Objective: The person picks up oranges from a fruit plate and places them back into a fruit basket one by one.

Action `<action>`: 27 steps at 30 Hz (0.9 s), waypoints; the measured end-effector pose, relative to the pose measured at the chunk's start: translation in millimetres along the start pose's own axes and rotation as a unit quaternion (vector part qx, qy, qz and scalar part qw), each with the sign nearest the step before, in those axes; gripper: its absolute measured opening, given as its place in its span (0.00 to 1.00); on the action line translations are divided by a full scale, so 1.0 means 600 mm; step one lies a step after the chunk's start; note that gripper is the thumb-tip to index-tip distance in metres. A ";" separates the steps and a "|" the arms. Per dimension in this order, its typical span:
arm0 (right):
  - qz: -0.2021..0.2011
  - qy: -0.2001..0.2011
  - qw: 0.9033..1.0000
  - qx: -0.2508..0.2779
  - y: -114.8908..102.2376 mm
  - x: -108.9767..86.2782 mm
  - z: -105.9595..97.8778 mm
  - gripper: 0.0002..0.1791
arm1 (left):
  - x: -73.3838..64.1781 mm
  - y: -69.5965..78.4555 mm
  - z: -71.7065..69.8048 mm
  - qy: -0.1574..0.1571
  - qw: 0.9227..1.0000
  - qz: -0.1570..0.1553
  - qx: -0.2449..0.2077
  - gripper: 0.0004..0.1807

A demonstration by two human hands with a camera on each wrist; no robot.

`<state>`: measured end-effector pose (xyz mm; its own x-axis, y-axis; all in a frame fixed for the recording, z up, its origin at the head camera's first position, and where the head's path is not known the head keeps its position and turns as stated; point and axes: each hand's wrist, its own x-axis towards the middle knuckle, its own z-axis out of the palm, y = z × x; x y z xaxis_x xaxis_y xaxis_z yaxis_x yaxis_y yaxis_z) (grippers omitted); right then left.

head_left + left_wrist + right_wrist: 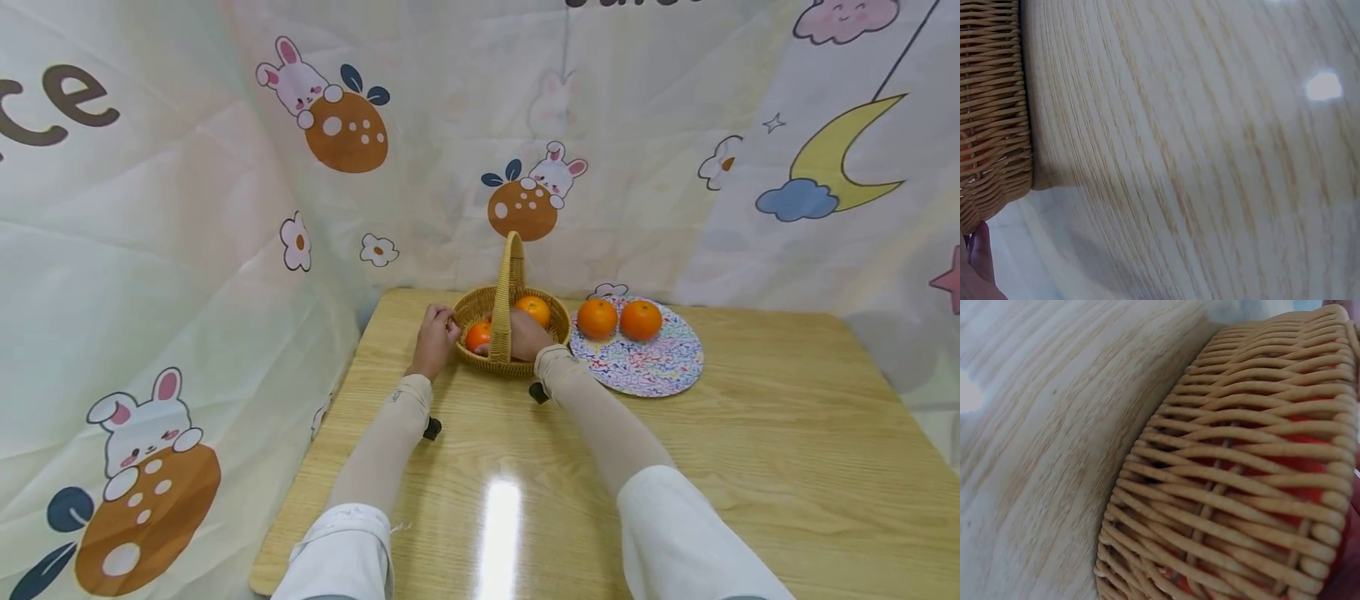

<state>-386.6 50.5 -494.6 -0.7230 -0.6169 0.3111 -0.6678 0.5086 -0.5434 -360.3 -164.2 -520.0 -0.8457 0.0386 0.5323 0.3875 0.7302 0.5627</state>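
Observation:
A woven wicker basket (504, 287) with a tall arched handle stands near the back edge of the table. My left hand (437, 337) grips the basket's left rim with bent fingers; in the left wrist view, fingers (982, 253) show right by the weave. Inside the basket, my right hand (528, 335) reaches leftward under the handle, its thumb and finger around an orange (476, 336) at the left. The handle hides part of this hand. Another orange (533, 309) lies behind it in the basket. Red-orange shows through the wicker wall (1241, 456) in the right wrist view.
Right of the basket lies a round plate (660, 367) with a multicoloured speckled pattern. Two oranges, a left one (597, 319) and a right one (641, 320), sit on its back part. A printed cloth (442, 208) hangs close behind the wooden table (765, 433).

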 end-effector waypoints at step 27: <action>0.146 0.170 0.972 0.072 0.070 -0.093 -0.159 0.39 | -0.001 0.013 -0.009 -0.014 1.000 -0.021 -0.003 0.12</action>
<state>-391.2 163.4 -460.6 -0.9112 -0.2123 0.3531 -0.4110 0.5273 -0.7436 -354.6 -161.8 -512.6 -0.8717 0.0270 0.4892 0.3529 0.7273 0.5887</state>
